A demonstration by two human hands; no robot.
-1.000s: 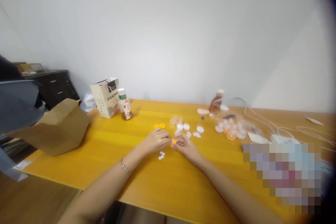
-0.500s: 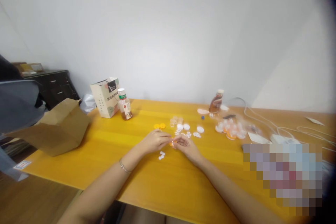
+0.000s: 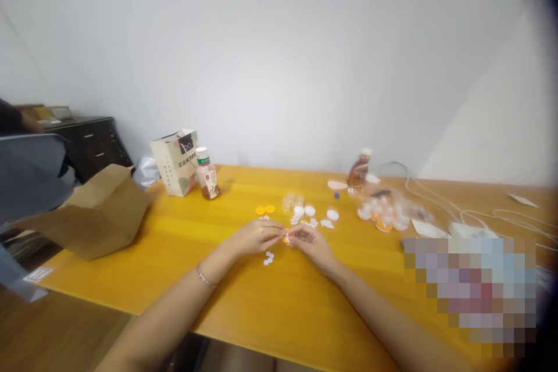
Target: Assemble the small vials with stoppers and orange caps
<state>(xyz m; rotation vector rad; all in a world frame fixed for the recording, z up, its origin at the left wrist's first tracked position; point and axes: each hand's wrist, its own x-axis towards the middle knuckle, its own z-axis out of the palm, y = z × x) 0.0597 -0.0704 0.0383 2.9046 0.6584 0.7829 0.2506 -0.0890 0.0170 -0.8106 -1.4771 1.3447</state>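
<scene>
Left hand [image 3: 257, 237] and right hand [image 3: 314, 247] meet, fingertips of both pinched on one small orange piece [image 3: 287, 238], located between them over the table [image 3: 244, 308]; contact of piece with tabletop cannot be told; near side of left fingers: small white discs [image 3: 267, 262], count about four; beyond left hand: yellow discs [image 3: 260, 210], two, side by side; beyond right hand: white lids [image 3: 332, 215], three, two of them adjacent, one apart; bottles [image 3: 207, 175], two, well apart, upright; blue cap [image 3: 336, 195], one; heap at right [image 3: 384, 216], too blurred to count.
</scene>
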